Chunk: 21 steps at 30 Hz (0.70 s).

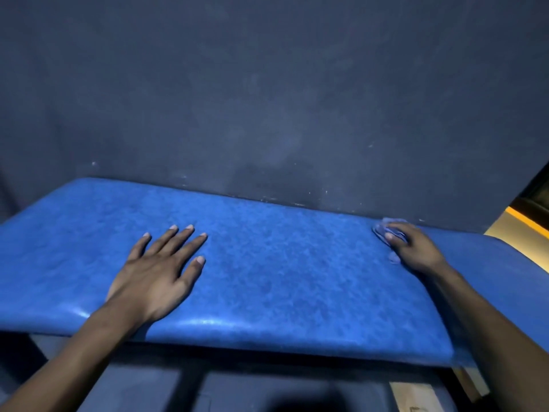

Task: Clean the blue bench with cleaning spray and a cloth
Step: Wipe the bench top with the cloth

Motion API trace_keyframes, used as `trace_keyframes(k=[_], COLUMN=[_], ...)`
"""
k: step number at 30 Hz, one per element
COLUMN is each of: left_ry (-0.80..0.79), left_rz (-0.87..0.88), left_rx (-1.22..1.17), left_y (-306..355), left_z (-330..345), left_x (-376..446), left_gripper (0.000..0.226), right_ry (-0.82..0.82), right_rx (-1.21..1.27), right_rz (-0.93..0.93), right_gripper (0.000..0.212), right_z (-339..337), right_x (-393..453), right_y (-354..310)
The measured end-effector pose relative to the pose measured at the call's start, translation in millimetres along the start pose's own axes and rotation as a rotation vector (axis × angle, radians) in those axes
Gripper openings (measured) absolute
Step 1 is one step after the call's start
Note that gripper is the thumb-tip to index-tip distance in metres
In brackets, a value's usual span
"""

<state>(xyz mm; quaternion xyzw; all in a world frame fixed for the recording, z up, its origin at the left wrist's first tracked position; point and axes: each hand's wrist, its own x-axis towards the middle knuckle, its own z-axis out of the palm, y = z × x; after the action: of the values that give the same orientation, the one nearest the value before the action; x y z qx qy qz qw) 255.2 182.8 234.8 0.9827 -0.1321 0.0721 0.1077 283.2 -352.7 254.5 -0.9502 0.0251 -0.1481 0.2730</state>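
Observation:
The blue padded bench (267,263) stretches across the view, its back edge against a dark wall. My left hand (160,272) lies flat on the bench's left half, fingers spread, holding nothing. My right hand (413,248) presses a small bluish cloth (386,228) onto the bench near its back right part; the cloth is bunched under the fingers and mostly hidden. No spray bottle is in view.
A dark grey-blue wall (267,99) rises directly behind the bench. At the far right a lit tan opening (517,224) shows past the wall's end. Below the bench's front edge are dark floor and a pale wooden piece (413,394).

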Motion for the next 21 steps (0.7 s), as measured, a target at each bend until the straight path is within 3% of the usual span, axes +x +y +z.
trace_keyframes(k=[2,7,13,17,19,21], left_ry=[0.0,-0.021,-0.062,-0.118,-0.051,0.114], left_rz=[-0.006,-0.032,-0.038,-0.052,-0.003,0.119], left_rx=[-0.001,-0.024,-0.024,-0.03,-0.04,-0.066], left_y=[-0.1,0.6,-0.7,4.1,4.6,2.7], left_z=[0.0,-2.1,-2.1,-6.4,-5.3,-0.2], left_x=[0.6,-1.2,-4.0,-21.4,-46.8,-86.5], left_gripper=[0.072,0.071,0.06,0.062,0.064,0.062], right_ry=[-0.004,-0.171,-0.25,-0.146,-0.092,-0.213], right_rx=[-0.004,0.095,0.099,0.019,-0.025,0.043], right_rz=[-0.056,-0.206,-0.387,-0.45,-0.548,-0.555], right_gripper=[0.009,0.024,0.029,0.032,0.03,0.027], right_z=[22.7,80.5,74.5,67.8,76.9,103.1], right_x=[16.2,1.5,-103.4,-184.8,-223.4,-263.3], right_y=[-33.8,-131.4,-184.3,-195.7,-198.4,-188.4])
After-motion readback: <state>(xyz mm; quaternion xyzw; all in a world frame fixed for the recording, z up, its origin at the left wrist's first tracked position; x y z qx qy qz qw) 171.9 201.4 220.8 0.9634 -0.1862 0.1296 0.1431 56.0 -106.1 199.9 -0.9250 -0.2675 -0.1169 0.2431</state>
